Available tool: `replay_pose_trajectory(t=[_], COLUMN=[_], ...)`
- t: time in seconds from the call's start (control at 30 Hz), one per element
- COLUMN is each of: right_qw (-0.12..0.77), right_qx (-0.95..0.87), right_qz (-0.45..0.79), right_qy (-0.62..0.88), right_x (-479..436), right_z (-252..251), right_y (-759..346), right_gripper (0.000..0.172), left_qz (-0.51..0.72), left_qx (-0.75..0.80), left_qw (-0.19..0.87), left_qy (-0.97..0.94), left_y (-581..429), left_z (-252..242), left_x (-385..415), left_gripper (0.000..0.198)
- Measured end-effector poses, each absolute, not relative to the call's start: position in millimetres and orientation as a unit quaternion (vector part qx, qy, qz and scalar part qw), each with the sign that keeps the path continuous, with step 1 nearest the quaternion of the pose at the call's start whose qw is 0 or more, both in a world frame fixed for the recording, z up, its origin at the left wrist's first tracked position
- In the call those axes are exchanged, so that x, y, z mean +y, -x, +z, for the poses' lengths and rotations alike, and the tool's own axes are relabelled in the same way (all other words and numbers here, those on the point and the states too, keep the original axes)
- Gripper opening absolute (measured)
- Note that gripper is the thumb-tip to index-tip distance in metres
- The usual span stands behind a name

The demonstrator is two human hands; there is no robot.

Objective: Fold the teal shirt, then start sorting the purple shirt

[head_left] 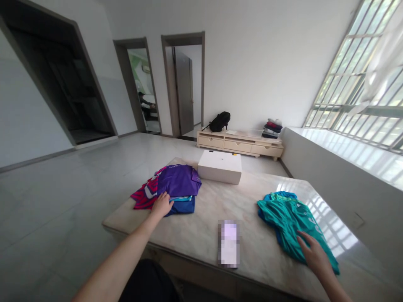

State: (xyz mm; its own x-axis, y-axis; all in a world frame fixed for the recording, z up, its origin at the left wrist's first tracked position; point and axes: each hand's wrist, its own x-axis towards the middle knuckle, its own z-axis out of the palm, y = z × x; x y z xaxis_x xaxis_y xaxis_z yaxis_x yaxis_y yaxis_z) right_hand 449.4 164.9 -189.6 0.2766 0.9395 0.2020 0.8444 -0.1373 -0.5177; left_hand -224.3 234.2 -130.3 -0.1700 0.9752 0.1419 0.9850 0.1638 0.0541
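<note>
On the left of the marble table (208,209), my left hand (162,204) rests at the front edge of a stack of clothes, fingers stretched out over a purple shirt (178,180). A pink and dark patterned garment (145,193) sticks out at the stack's left, and a folded blue garment (185,206) shows underneath. My right hand (313,253) lies open against a teal shirt (288,220), fingers apart, not gripping it. Bright blue cloth (285,194) shows at that pile's far edge. A blurred-out phone-like object (229,244) lies between the two piles.
A white box (219,167) stands at the table's far edge. Beyond it, a low cabinet (239,144) bears a black backpack (220,121) and a stack of folded clothes (272,128). Another person (145,105) appears through a doorway. A barred window is at right.
</note>
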Motion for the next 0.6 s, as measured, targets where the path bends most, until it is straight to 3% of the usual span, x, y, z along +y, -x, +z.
replay_pose_trajectory(t=[0.4,0.6], right_qw=[0.365,0.382], right_qx=[-0.530,-0.530], right_qz=[0.177,0.195], right_qy=[0.745,0.731], right_x=[170.0,163.6], right_z=[-160.9,-157.3], right_y=[-429.9,-434.5], right_gripper=[0.068,0.062], left_qz=[-0.112,-0.086], left_qx=[-0.734,-0.689], left_qw=[0.015,-0.095], left_qy=[0.669,0.713], left_y=[220.6,212.7], left_z=[-123.2,-123.7], left_x=[216.0,183.8], left_gripper=[0.021,0.020])
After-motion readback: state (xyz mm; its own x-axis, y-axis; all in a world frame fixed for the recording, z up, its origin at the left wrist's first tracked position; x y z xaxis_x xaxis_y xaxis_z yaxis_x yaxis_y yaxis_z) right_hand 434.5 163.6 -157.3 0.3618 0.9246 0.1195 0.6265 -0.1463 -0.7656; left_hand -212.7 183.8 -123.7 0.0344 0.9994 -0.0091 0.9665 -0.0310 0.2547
